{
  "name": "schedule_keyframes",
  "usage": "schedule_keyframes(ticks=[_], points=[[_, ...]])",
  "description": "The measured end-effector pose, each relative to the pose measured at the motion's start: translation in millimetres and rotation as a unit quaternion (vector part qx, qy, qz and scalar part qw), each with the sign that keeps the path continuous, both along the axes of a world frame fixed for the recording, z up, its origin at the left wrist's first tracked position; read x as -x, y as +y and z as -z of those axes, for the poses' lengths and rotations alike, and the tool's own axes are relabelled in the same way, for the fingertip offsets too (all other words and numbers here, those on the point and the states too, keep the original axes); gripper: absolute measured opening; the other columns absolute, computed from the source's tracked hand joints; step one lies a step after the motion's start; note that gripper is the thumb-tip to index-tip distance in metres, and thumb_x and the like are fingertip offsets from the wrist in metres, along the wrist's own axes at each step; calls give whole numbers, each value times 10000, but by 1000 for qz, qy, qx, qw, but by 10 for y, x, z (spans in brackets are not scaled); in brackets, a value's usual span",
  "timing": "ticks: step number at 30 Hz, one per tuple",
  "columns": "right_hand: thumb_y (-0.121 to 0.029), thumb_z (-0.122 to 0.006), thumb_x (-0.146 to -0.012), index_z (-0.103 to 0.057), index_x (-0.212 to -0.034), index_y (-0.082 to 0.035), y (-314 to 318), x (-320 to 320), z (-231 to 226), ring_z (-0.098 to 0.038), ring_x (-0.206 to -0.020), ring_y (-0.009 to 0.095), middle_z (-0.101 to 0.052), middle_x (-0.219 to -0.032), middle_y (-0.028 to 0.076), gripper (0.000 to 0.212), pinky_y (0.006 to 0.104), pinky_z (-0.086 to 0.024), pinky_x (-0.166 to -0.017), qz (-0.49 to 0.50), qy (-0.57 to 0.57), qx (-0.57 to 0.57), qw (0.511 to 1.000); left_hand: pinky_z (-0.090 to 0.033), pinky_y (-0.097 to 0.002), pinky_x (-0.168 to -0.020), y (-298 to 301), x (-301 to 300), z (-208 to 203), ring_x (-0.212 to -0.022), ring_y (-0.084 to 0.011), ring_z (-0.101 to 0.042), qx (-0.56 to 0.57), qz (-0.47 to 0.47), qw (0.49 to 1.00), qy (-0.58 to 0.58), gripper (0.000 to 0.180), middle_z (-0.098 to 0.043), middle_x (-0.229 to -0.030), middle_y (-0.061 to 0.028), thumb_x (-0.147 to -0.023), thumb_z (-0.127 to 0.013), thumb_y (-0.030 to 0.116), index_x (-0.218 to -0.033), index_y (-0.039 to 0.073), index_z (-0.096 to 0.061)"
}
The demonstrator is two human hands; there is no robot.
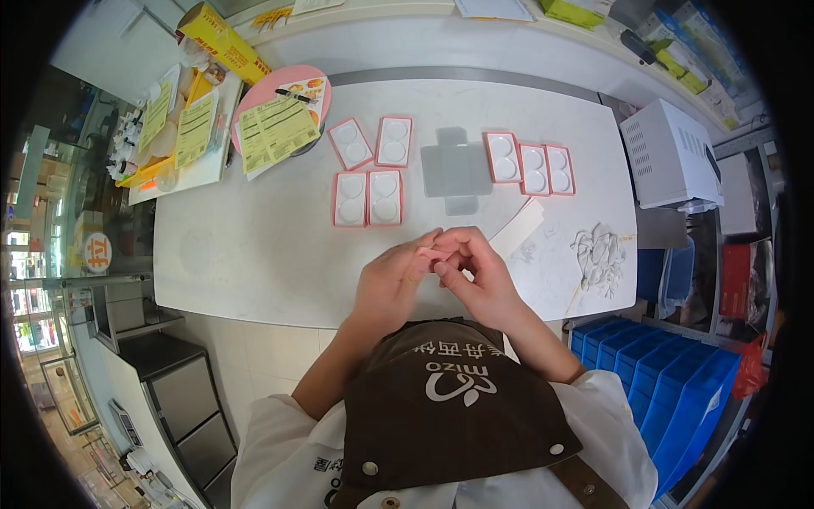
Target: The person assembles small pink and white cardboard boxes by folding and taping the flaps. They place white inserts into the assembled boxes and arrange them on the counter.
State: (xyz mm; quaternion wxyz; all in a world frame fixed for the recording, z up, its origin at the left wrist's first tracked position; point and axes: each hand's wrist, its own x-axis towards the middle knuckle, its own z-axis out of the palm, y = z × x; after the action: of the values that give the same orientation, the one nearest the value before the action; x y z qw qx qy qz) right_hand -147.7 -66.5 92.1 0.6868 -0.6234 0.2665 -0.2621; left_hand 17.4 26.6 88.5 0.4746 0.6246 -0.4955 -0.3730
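Head view: small, thin pink piece [435, 254] pinched between both hands

The piece is held above the near part of the white, smooth tabletop [246, 246], in front of the dark brown apron [462, 394]. It is grasped from one side by the bare left hand [392, 276] and from the other by the bare right hand [480, 273], whose thumb and curled fingers are closed around it. The piece is partly covered by the fingers; its full shape cannot be told.

Beyond the hands, four shallow, rectangular pink-rimmed boxes [350, 200] with white two-recess inserts are arranged in two rows, left of centre. The lower two are set side by side; the upper two are angled apart. Three similar pink-edged, white-lined boxes [504, 158] are placed close together at the right. Between the two groups, a translucent grey, cross-shaped flat sheet [458, 170] is laid out.

A narrow white strip [518, 226] is positioned diagonally just beyond the right hand. Near the right end, a crumpled whitish heap [600, 254] is seen; its material cannot be told. At the far left, yellow-green printed sheets [278, 134] and a slim black pen [295, 96] are rested on a round pink disc [252, 99].
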Motion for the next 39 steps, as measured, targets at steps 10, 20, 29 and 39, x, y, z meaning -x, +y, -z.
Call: schedule_keyframes(ticks=[10, 20, 29, 39], points=[[6, -597, -1032, -559, -1226, -43, -53, 128, -27, -601, -873, 98, -668, -1044, 41, 203, 265, -508, -789, -85, -61, -64, 992, -466, -358, -1066, -36, -191, -65, -1239, -182, -585, 4, -60, 987, 150, 588, -555, -1504, -117, -1110, -496, 420, -1547, 29, -460], [-15, -632, -1027, -575, -1169, -45, -59, 100, -32, -579, -890, 101, -596, -1060, 37, 156, 265, -498, -779, -107, -116, -42, 987, -441, -373, -1070, 13, 18, 245, -1235, -174, -544, 9, 33, 965, 261, 781, -472, -1569, -107, -1053, -542, 573, -1618, 70, -345], [-128, -743, -967, -634, -1099, -54, -178, 222, -20, -550, -958, 140, -598, -1088, 64, 187, 295, -458, -849, -26, -13, 106, 994, -512, -300, -919, 8, -95, 217, -1037, -111, -608, -7, -48, 959, 279, 445, -615, -1354, -53, -1008, -693, 133, -1429, 61, -564], [-168, -701, -1007, -629, -1033, -44, -405, 941, -59, -534, -1269, 273, -574, -1293, 166, 145, 379, -441, -1000, 27, 70, 120, 990, -512, -318, -953, -290, 718, 150, -1056, -112, -587, -6, 17, 971, 240, 404, -497, -1552, -131, -986, -650, 1, -1369, 53, -532]])
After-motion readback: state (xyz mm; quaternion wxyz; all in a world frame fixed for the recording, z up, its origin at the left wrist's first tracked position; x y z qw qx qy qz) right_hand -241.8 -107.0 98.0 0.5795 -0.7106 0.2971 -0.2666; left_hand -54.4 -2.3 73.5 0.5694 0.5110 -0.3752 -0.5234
